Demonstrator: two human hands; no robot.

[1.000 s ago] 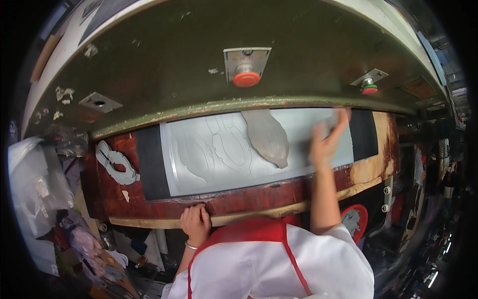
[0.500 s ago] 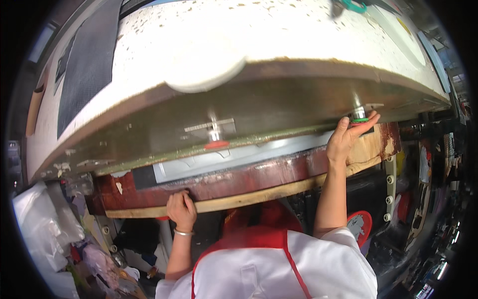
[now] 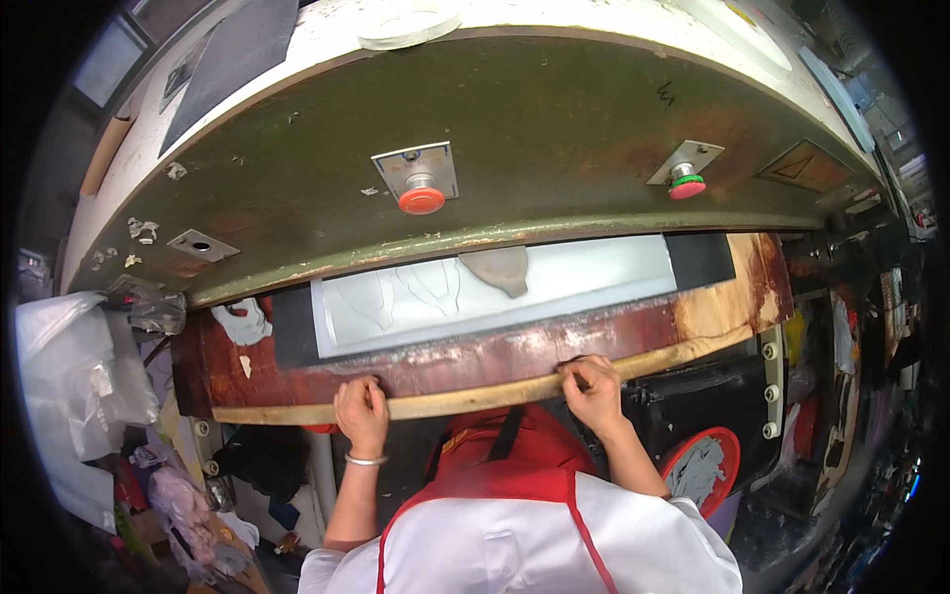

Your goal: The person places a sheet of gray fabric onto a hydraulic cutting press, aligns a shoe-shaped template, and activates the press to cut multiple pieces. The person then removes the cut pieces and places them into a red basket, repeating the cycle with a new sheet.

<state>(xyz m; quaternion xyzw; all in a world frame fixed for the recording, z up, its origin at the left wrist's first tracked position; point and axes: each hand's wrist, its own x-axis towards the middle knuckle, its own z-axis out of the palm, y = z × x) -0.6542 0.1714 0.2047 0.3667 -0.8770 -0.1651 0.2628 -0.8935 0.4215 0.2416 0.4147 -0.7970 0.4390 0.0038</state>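
Note:
My left hand (image 3: 361, 408), with a bangle at the wrist, rests curled on the pale wooden edge (image 3: 475, 397) of a dark red board (image 3: 495, 348). Farther right along that edge sits my right hand (image 3: 592, 388), its fingers also bent in; neither hand shows anything held. On the board, a white sheet (image 3: 584, 297) over a black mat (image 3: 297, 332) bears curved cut outlines. A grey-brown shaped piece (image 3: 500, 272) lies at the sheet's back, partly under the green machine panel (image 3: 534, 129). The panel carries a red push button (image 3: 422, 200) and a green-ringed, pink-red one (image 3: 687, 185).
A grey-white offcut (image 3: 241, 322) lies on the board's left end. Clear plastic bags (image 3: 84, 376) hang at left. Below right, a red basin (image 3: 734, 460) holds grey scraps. A white roll (image 3: 408, 28) stands on the machine's top, beyond the panel.
My right hand has left the green-ringed button and come down to the board's front edge. More of the panel's face and the sheet shows. My left hand has stayed at the edge.

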